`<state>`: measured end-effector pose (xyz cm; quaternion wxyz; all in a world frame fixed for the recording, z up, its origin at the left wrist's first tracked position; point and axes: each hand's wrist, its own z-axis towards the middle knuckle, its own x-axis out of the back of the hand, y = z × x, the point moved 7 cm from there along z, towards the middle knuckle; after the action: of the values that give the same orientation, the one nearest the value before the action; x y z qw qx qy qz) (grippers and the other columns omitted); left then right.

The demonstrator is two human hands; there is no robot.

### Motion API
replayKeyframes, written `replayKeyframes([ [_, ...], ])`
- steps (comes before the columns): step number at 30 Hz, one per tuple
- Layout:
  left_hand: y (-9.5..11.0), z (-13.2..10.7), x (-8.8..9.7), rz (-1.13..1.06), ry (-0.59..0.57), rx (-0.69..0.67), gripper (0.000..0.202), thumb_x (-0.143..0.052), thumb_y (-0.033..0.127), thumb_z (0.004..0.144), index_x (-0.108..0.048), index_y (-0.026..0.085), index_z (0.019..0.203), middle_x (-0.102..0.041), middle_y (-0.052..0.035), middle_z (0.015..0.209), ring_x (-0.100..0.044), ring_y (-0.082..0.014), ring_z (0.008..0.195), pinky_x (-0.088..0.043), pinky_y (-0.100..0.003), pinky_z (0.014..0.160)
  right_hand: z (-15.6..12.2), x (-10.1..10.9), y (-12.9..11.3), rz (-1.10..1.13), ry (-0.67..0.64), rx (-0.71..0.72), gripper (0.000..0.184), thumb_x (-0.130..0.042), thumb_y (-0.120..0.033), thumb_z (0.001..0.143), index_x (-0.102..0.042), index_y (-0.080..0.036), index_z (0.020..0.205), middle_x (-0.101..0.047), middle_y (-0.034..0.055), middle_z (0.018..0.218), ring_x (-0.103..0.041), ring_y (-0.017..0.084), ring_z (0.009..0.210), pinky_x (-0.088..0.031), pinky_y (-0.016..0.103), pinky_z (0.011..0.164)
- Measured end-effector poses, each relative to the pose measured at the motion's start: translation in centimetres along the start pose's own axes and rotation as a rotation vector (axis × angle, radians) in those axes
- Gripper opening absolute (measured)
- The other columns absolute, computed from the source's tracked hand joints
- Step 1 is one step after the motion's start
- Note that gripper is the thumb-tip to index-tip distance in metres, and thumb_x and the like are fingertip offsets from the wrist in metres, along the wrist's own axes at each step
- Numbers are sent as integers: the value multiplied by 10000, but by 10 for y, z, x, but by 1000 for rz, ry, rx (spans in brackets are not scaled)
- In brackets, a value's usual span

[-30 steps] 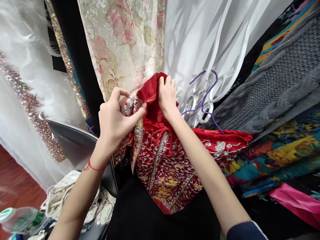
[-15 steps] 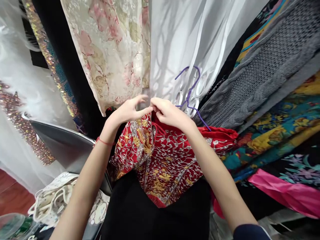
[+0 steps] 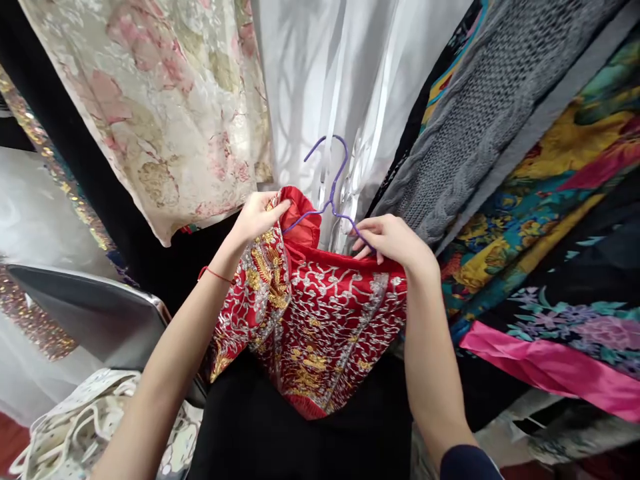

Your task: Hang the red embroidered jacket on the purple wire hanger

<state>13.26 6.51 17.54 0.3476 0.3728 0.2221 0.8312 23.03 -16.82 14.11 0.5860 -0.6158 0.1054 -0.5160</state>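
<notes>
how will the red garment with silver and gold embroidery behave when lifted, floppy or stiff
The red garment with silver and gold embroidery will probably sag and fold, as its side at picture left hangs in folds. The dense stitching may make it stiffish and heavy for cloth. Its shiny red lining could slide along the thin purple hanger.

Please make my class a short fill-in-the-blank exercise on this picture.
1. The left hand pinches an embroidered garment that is mainly ____.
2. The right hand is at one end of the purple ____.
3. The satin strip is bright ____.
4. The knitted cloth is ____.

Missing words: red, hanger, pink, grey.
</notes>
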Motion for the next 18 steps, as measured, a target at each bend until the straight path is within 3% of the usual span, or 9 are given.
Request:
replayKeyframes([
  [1, -1, 5, -5, -10, -42, 32, 319, -599, 430, 834, -579, 159, 665, -525, 15, 602, -474, -107, 573, -405, -246, 571, 4, -3, 6, -1, -114, -53, 221, -726, -378, 767, -718, -157, 767, -719, 83, 676, -702, 190, 555, -348, 217, 343],
  [3, -6, 8, -20, -33, -234, 135, 354, -648, 422, 801, -529, 173, 579, -471, 25, 540, -429, -94, 512, -361, -244, 518, 8, -8, 8, -7, -280, -84, 315, -808, -465, 691, -756, -160, 750, -749, 89, 710, -707, 182, 571, -323, 204, 349],
  [5, -9, 6, -29, -63, -371, 243, 381, -689, 407, 772, -506, 183, 525, -454, 24, 503, -425, -93, 479, -348, -248, 496, 10, -11, 5, -31, -373, -70, 384, -841, -538, 637, -781, -170, 731, -765, 82, 730, -687, 153, 559, -334, 201, 375],
  [6, -9, 5, -31, -87, -378, 289, 367, -696, 399, 768, -522, 185, 526, -478, 15, 506, -454, -103, 485, -365, -256, 502, 11, -13, 2, -46, -396, -58, 406, -842, -564, 626, -790, -176, 736, -770, 75, 739, -670, 137, 546, -352, 204, 393],
  [12, 17, 8, -42, -268, -210, 390, 206, -669, 330, 786, -624, 172, 662, -641, -49, 653, -615, -165, 653, -482, -310, 632, 13, -28, -1, -76, -509, -35, 405, -852, -569, 605, -772, -192, 729, -775, 39, 797, -604, 89, 508, -459, 231, 494],
  [15, 33, 7, -49, -221, -169, 382, 248, -604, 285, 842, -564, 169, 627, -583, -26, 614, -569, -137, 622, -441, -288, 624, 16, -29, 1, -13, -471, -17, 372, -861, -529, 602, -742, -185, 681, -741, 30, 714, -632, 105, 587, -497, 236, 572],
  [18, 44, 0, -47, 23, -99, 327, 341, -540, 299, 895, -478, 181, 581, -468, 0, 562, -490, -128, 590, -367, -284, 599, 16, -26, 4, 32, -427, 10, 338, -867, -486, 591, -727, -187, 667, -723, 14, 698, -632, 105, 634, -518, 240, 648],
])
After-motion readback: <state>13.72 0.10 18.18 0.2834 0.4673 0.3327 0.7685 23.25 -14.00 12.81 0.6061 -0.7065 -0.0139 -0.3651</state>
